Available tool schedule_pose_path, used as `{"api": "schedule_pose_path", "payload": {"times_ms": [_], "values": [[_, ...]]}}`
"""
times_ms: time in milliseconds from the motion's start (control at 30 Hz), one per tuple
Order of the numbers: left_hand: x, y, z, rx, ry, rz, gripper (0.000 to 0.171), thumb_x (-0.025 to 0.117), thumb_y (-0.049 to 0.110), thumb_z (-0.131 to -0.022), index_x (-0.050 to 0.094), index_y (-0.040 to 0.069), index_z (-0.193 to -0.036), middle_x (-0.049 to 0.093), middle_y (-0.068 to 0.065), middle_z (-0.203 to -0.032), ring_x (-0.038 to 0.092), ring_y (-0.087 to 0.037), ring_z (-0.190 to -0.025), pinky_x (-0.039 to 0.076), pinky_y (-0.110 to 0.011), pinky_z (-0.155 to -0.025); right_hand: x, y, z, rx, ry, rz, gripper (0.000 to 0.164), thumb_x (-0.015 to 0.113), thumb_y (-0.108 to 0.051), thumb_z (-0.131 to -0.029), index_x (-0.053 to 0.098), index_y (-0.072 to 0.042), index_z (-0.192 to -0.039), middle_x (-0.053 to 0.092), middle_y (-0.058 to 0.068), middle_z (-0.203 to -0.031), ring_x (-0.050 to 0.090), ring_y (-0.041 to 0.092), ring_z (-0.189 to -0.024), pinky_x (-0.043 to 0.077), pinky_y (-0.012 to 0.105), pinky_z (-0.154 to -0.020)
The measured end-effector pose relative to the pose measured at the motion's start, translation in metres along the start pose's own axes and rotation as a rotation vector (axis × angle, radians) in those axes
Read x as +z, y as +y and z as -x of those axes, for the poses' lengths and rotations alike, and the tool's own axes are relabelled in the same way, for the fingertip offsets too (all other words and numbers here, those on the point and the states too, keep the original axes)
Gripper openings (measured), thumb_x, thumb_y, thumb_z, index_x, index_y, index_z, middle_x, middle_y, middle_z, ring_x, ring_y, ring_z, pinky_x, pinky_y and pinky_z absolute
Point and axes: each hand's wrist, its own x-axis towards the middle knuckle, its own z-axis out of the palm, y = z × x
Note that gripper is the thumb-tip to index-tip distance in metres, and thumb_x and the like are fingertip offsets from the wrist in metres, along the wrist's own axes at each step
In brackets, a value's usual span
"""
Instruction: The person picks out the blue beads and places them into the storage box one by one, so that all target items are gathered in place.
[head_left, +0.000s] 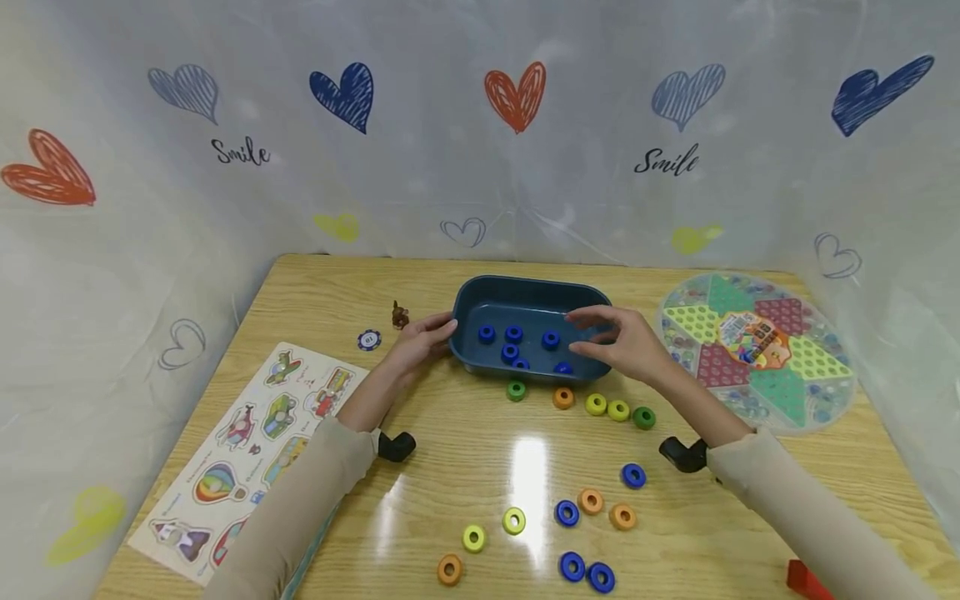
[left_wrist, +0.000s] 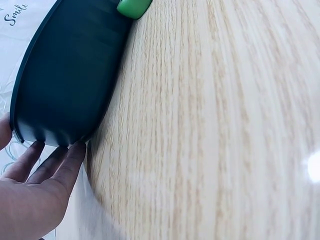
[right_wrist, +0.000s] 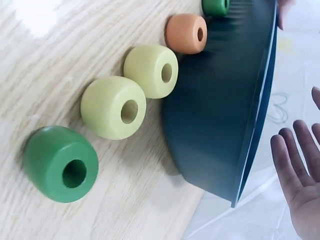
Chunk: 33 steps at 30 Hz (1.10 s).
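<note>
A dark blue oblong tub (head_left: 536,373) stands toward the back of the table with several blue ring-shaped beads (head_left: 513,334) inside. My left hand (head_left: 422,343) is at the tub's left end; in the left wrist view its extended fingertips (left_wrist: 75,152) touch the outer wall. Over the tub's right side is my right hand (head_left: 626,343), thumb and fingers apart, with nothing between them. In the right wrist view that hand's fingers (right_wrist: 300,155) are spread beyond the rim. A green bead (head_left: 643,417), two yellow beads (head_left: 596,405) and an orange bead (head_left: 563,397) lie along the tub's front.
More blue beads (head_left: 633,476), orange beads (head_left: 591,501) and yellow beads (head_left: 513,521) are scattered nearer the front. A picture puzzle board (head_left: 247,450) lies left, with a poker chip (head_left: 369,339) and small brown figure (head_left: 400,315) beyond. A round star-patterned game board (head_left: 757,350) is at right.
</note>
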Motion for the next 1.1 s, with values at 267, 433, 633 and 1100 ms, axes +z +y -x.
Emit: {"api": "schedule_pose_path", "payload": {"times_ms": [267,433,633,1100], "values": [[0.001,0.001,0.001,0.001,-0.008,0.017,0.045,0.058,0.017,-0.093,0.047,0.002,-0.134,0.048,-0.013,-0.132,0.049,-0.027,-0.117,0.041,-0.038,-0.097,-0.002,0.022,0.028,-0.018,-0.031,-0.043,0.036,0.070,-0.010,-0.083,0.061,-0.004,-0.118,0.063,0.009,-0.109,0.057,0.031,-0.096,0.052,0.032,-0.076],[0.001,0.003,0.002,0.012,-0.002,0.027,0.045,0.058,0.016,-0.093,0.046,0.001,-0.134,0.048,-0.014,-0.133,0.049,-0.028,-0.117,0.040,-0.039,-0.097,-0.003,0.024,0.054,-0.019,-0.070,-0.071,0.034,0.070,-0.011,-0.084,0.062,-0.009,-0.117,0.063,0.008,-0.108,0.058,0.030,-0.097,0.052,0.035,-0.077],[0.002,0.003,0.002,-0.008,-0.002,0.009,0.047,0.059,0.019,-0.093,0.046,0.004,-0.135,0.048,-0.012,-0.133,0.049,-0.026,-0.117,0.040,-0.038,-0.097,0.001,0.034,0.092,-0.003,-0.123,-0.058,0.037,0.072,-0.010,-0.082,0.061,-0.006,-0.117,0.062,0.013,-0.109,0.060,0.028,-0.093,0.053,0.037,-0.075],[0.003,0.002,0.002,-0.004,0.004,0.028,0.045,0.057,0.016,-0.094,0.046,0.003,-0.135,0.048,-0.013,-0.133,0.049,-0.026,-0.118,0.039,-0.038,-0.098,0.014,0.070,0.145,0.069,-0.211,-0.067,0.043,0.078,-0.017,-0.075,0.063,-0.007,-0.114,0.063,0.006,-0.108,0.060,0.018,-0.090,0.052,0.033,-0.075]]}}
